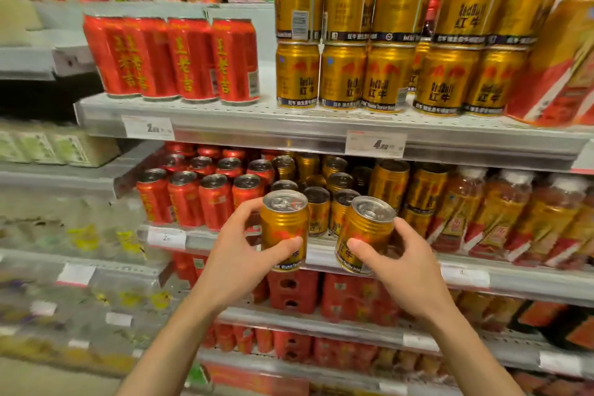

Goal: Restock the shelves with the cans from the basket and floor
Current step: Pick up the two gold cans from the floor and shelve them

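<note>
My left hand (pixel 238 254) grips a gold can (pixel 283 222) upright, thumb across its front. My right hand (pixel 405 264) grips a second gold can (pixel 368 228), tilted with its top leaning right. Both cans hang just in front of the middle shelf (pixel 321 255), level with its front edge. Behind them on that shelf stand several gold cans (pixel 340 190) in rows, with red cans (pixel 199 196) to their left. The basket and the floor are out of sight.
The upper shelf (pixel 289 128) carries tall red cans (pixel 180 58) on the left and stacked gold cans (pixel 385 42) on the right. Amber bottles (pixel 514 212) fill the middle shelf's right end. Red multipacks (pixel 295 292) sit on the shelves below.
</note>
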Demonstrator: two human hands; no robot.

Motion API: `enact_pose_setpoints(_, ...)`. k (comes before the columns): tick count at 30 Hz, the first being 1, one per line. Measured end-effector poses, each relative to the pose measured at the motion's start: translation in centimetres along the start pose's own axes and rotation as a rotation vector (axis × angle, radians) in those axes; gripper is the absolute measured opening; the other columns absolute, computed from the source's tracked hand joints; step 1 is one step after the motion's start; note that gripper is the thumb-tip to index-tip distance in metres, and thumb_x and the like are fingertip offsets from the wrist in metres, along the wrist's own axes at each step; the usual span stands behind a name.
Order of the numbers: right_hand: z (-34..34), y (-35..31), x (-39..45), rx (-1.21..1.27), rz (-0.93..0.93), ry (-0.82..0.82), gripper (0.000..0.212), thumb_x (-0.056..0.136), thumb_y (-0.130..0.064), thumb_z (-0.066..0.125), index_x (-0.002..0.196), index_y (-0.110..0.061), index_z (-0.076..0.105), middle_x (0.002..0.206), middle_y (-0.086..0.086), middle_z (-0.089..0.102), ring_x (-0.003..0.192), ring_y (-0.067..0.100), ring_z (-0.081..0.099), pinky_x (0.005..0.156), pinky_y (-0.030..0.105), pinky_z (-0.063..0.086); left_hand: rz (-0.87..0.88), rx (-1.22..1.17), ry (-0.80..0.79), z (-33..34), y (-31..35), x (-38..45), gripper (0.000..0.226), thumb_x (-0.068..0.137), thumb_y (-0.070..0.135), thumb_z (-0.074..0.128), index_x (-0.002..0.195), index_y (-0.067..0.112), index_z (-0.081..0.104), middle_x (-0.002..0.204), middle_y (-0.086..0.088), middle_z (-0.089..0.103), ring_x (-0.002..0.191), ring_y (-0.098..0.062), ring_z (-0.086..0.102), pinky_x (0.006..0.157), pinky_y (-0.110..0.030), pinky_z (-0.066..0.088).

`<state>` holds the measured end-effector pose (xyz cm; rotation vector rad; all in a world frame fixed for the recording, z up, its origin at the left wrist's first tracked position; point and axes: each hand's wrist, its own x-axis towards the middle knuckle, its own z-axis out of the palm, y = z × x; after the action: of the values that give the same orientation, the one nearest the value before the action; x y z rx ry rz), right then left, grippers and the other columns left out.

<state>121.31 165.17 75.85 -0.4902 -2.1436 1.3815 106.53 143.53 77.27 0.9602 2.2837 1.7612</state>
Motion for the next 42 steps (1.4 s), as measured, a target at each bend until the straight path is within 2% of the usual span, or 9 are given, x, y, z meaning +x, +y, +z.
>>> enact_pose_setpoints(6,0.2,0.6,3.1,-0.055,0.018,0.014,0.053,0.067,-0.074,0.079,0.111,-0.049,0.065,0.109,-0.026,0.074,0.102,-0.002,0.068,0.093,0.039,0.056,0.047,0.038,-0.064,0.4,-0.6,4.2,0.066,0.064,0.053,0.087,0.124,0.04,0.061,0.115,0.028,0.069,0.109,0.006,0.064,0.084,-0.007,0.048)
enact_pose_setpoints(10,0.3,1.1,3.6,-0.064,0.043,0.051,0.067,0.062,-0.082,0.077,0.117,-0.047,0.065,0.112,-0.028,0.073,0.107,-0.004,0.067,0.095,0.035,0.053,0.059,0.063,-0.141,1.0,-1.5,7.3,0.066,0.067,0.052,0.088,0.125,0.037,0.061,0.116,0.016,0.073,0.111,-0.004,0.067,0.097,-0.031,0.053)
enact_pose_setpoints(12,0.4,1.3,3.4,-0.06,0.05,0.071,0.07,0.059,-0.085,0.076,0.117,-0.048,0.065,0.112,-0.029,0.073,0.106,-0.007,0.066,0.091,0.028,0.051,0.06,0.065,-0.169,1.6,-1.6,8.7,0.074,0.065,0.054,0.088,0.13,0.034,0.059,0.118,0.015,0.071,0.113,-0.003,0.065,0.099,-0.033,0.054)
enact_pose_setpoints(15,0.3,1.5,2.9,-0.062,0.067,0.084,0.065,0.058,-0.087,0.075,0.114,-0.055,0.063,0.112,-0.03,0.073,0.106,-0.009,0.066,0.088,0.022,0.049,0.087,0.073,-0.22,2.8,-1.3,10.9,0.075,0.066,0.051,0.089,0.131,0.029,0.059,0.115,0.015,0.071,0.106,0.003,0.066,0.092,-0.02,0.055)
enact_pose_setpoints(18,0.0,2.1,2.8,-0.075,0.103,0.095,0.064,0.058,-0.086,0.075,0.113,-0.057,0.062,0.112,-0.029,0.073,0.105,-0.007,0.066,0.092,0.027,0.052,0.116,0.095,-0.279,4.0,-0.8,12.8,0.072,0.067,0.053,0.089,0.13,0.031,0.06,0.113,0.017,0.072,0.102,0.008,0.065,0.081,-0.007,0.05)
enact_pose_setpoints(25,-1.2,3.4,2.4,-0.091,0.162,0.1,0.051,0.067,-0.071,0.079,0.113,-0.055,0.063,0.112,-0.025,0.073,0.107,-0.004,0.067,0.103,0.038,0.053,0.08,0.132,-0.32,6.8,-0.5,15.6,0.079,0.062,0.061,0.087,0.131,0.034,0.061,0.125,0.016,0.068,0.119,-0.008,0.062,0.104,-0.034,0.05)
enact_pose_setpoints(30,-1.6,3.8,2.4,-0.086,0.16,0.108,0.049,0.068,-0.069,0.08,0.112,-0.057,0.063,0.112,-0.026,0.073,0.107,-0.003,0.067,0.102,0.039,0.053,0.003,0.205,-0.297,8.4,-1.3,15.8,0.087,0.056,0.073,0.084,0.129,0.036,0.053,0.121,0.016,0.058,0.117,-0.01,0.055,0.092,-0.029,0.043)
enact_pose_setpoints(34,-1.9,4.3,2.3,-0.087,0.163,0.102,0.054,0.065,-0.075,0.079,0.113,-0.057,0.062,0.112,-0.027,0.073,0.107,-0.005,0.067,0.1,0.035,0.052,-0.026,0.266,-0.295,9.2,-1.4,16.2,0.102,0.06,0.075,0.081,0.143,0.027,0.048,0.14,0.006,0.057,0.128,-0.018,0.054,0.091,-0.03,0.041)
enact_pose_setpoints(42,-2.2,4.7,2.0,-0.09,0.183,0.096,0.057,0.064,-0.08,0.077,0.114,-0.057,0.061,0.116,-0.03,0.071,0.11,-0.009,0.064,0.099,0.026,0.048,0.022,0.238,-0.324,9.6,-0.9,16.1,0.063,0.068,0.071,0.079,0.116,0.049,0.046,0.094,0.043,0.046,0.083,0.022,0.046,0.068,-0.004,0.033)
